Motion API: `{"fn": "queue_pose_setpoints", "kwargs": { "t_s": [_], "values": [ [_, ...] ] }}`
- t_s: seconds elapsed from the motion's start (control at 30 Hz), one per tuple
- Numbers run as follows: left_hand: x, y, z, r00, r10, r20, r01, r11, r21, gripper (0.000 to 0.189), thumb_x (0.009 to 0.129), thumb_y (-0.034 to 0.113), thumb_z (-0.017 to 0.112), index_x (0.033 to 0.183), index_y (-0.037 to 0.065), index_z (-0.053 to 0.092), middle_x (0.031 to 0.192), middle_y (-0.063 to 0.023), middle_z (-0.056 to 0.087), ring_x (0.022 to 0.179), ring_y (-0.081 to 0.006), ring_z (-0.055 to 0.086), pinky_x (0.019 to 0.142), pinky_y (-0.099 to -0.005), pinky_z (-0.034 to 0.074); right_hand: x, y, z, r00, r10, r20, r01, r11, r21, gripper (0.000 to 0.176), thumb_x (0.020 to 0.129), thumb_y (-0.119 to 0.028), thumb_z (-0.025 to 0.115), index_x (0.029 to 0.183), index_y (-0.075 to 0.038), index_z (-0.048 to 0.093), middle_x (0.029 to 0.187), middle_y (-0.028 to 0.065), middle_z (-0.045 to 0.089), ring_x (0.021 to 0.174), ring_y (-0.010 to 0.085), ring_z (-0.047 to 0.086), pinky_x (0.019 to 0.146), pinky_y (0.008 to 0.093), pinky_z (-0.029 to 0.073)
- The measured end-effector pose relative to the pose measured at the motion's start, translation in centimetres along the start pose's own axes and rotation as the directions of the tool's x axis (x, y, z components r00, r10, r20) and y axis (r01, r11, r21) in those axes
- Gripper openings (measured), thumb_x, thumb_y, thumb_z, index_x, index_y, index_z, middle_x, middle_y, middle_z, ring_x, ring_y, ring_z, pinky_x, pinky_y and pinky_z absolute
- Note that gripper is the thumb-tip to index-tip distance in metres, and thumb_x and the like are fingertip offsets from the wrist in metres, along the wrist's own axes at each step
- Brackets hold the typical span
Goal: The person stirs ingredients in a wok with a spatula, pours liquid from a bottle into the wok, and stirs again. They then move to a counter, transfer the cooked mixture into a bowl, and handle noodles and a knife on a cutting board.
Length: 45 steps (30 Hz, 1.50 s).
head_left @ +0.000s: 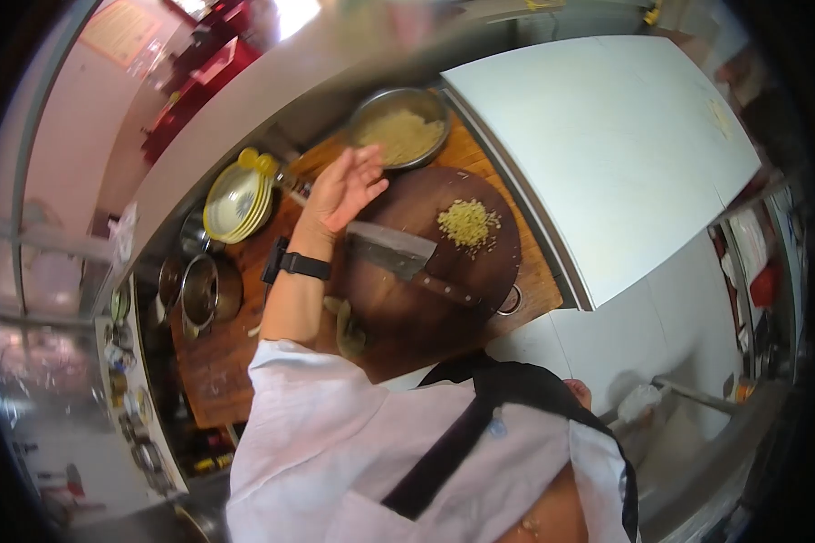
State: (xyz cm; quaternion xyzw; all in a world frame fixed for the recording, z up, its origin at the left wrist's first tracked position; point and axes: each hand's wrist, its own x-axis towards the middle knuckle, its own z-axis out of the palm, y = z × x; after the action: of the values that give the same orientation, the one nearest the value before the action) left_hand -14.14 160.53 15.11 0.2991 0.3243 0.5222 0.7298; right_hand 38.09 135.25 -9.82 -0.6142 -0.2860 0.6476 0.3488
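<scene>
My left hand [346,188], a black band on its wrist, is raised over the left edge of a round dark chopping board [398,312]. Its fingers are apart and slightly curled, with nothing in them. Just beyond the fingertips is a steel bowl [445,127] containing pale yellow chopped bits [402,136]. A cleaver [394,250] lies flat on the board, its wooden handle pointing right. Next to it is a small heap of yellow-green chopped bits [467,224]. Only a small part of my right hand [579,391] shows past the black apron; its fingers are mostly hidden.
Stacked yellow-rimmed bowls [237,201] and a metal pot [211,291] stand left on the wooden table [213,380]. Greenish limp pieces [346,330] lie beside the board. A large white surface [598,154] borders the table on the right. Shelves [136,398] hold items at lower left.
</scene>
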Motion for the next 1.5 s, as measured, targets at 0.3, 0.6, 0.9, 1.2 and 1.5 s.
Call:
{"fn": "queue_pose_setpoints", "kwargs": {
  "t_s": [0.3,0.6,0.9,1.2,1.5],
  "values": [
    [-14.2,-3.0,-2.7,0.857,0.231,-0.460,0.060,0.843,0.535,0.036,0.090,0.025,0.042,0.116,0.000,0.048,0.096,-0.0090,0.059,0.086,-0.0193,0.056,0.080,-0.0311,0.045,3.5,-1.8,-1.9,0.975,0.040,0.217,-0.015,0.993,-0.114,0.010,0.085,-0.011,0.054,0.085,-0.001,0.059,0.074,0.0021,0.059,0.065,0.0093,0.053,0.061,0.0219,0.043],
    [-21.7,-21.7,-8.3,0.601,0.469,-0.647,0.767,-0.114,0.631,0.029,0.086,0.016,0.041,0.111,0.007,0.049,0.088,-0.0203,0.058,0.081,-0.0376,0.057,0.069,-0.0460,0.047,7.0,-0.8,-4.3,0.949,0.073,0.306,0.027,0.950,-0.311,0.013,0.080,-0.007,0.056,0.089,0.001,0.060,0.081,0.0081,0.062,0.076,0.0157,0.058,0.071,0.0268,0.046],
    [-20.7,-18.1,-6.2,0.582,0.597,-0.553,0.776,-0.202,0.598,0.044,0.083,0.044,0.041,0.079,0.005,0.062,0.075,-0.0187,0.062,0.071,-0.0335,0.061,0.063,-0.0453,0.047,8.1,-0.1,-5.1,0.939,-0.116,0.324,0.254,0.869,-0.424,0.014,0.077,-0.007,0.055,0.085,0.002,0.063,0.083,0.0094,0.063,0.077,0.0135,0.058,0.073,0.0259,0.045],
    [-20.4,-18.8,-6.8,0.601,0.438,-0.669,0.798,-0.287,0.529,0.028,0.084,0.025,0.045,0.074,0.003,0.059,0.073,-0.0153,0.062,0.061,-0.0277,0.060,0.057,-0.0401,0.046,7.4,2.3,-6.4,0.958,-0.142,0.251,0.199,0.956,-0.217,0.015,0.079,-0.012,0.056,0.085,0.000,0.064,0.080,0.0065,0.063,0.075,0.0138,0.057,0.070,0.0265,0.045],
    [-18.4,-17.3,-5.2,0.688,0.404,-0.603,0.724,-0.321,0.611,0.027,0.084,0.025,0.048,0.076,0.002,0.060,0.073,-0.0167,0.061,0.062,-0.0273,0.060,0.057,-0.0390,0.046,5.7,3.2,-6.3,0.971,-0.159,0.181,0.209,0.929,-0.305,0.016,0.077,-0.013,0.054,0.083,-0.002,0.063,0.076,0.0081,0.062,0.071,0.0154,0.056,0.064,0.0289,0.045]
  ]
}}
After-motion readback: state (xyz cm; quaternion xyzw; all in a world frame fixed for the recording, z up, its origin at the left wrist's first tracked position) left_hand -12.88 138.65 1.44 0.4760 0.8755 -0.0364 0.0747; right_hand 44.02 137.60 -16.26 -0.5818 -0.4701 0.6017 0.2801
